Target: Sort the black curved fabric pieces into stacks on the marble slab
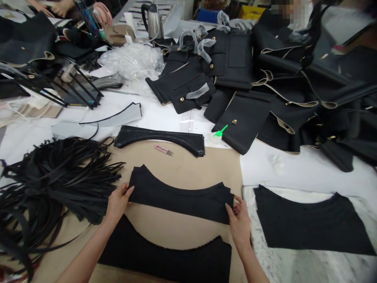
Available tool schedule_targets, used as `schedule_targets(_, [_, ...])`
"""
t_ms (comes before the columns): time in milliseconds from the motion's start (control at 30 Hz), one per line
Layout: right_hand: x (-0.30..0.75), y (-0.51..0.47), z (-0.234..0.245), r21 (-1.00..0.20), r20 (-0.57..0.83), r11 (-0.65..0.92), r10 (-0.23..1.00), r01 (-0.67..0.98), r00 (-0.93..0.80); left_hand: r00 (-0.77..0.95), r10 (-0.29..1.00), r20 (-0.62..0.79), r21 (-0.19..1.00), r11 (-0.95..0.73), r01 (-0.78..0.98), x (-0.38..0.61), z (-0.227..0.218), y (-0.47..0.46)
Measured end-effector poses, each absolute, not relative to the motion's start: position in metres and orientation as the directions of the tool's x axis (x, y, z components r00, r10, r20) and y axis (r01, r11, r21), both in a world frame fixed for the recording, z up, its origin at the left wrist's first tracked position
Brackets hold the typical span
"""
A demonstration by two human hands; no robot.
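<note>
My left hand (118,201) grips the left end of a stack of curved black cut pieces (179,198) lying on brown cardboard (182,165). At the stack's right end, my right hand (239,221) pinches the edge. Another stack of the same black pieces (167,257) lies nearer to me, between my forearms. A third black piece (312,224) lies to the right on a pale speckled board (294,263).
A heap of black strips (55,181) fills the left. Narrow curved black bands (160,138), pink snips (163,149) and a green-tipped glue bottle (218,134) lie beyond the stack. Black bag panels (279,90) pile up at the back right, a kettle (153,21) behind.
</note>
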State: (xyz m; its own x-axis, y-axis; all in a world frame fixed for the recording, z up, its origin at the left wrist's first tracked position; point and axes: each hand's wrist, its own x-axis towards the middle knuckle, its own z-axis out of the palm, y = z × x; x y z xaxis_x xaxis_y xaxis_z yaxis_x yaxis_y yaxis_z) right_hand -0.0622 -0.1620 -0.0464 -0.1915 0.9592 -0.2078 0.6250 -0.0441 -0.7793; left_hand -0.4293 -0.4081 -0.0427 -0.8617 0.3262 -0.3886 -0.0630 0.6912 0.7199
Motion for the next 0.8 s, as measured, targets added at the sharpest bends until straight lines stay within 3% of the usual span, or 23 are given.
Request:
schedule_targets(333, [-0.060,-0.156,-0.050,-0.638,-0.164,0.037,0.969,0.769,-0.183,-0.881,0.409,-0.239,0.564,0.797,0.217,-0.428,-0.039,-0.402])
schedule_targets(600, [-0.069,-0.153,-0.046,-0.567,-0.230,0.032,0.954,0.823,-0.195,-0.896,0.389,-0.215,0.508,0.828,0.238,-0.430,-0.045,-0.405])
schedule_targets(800, [-0.059,-0.148,-0.065,-0.592,-0.257,0.035,0.939,0.805,-0.230,-0.891,0.396,-0.221,0.496,0.833,0.247,-0.431,-0.043,-0.403])
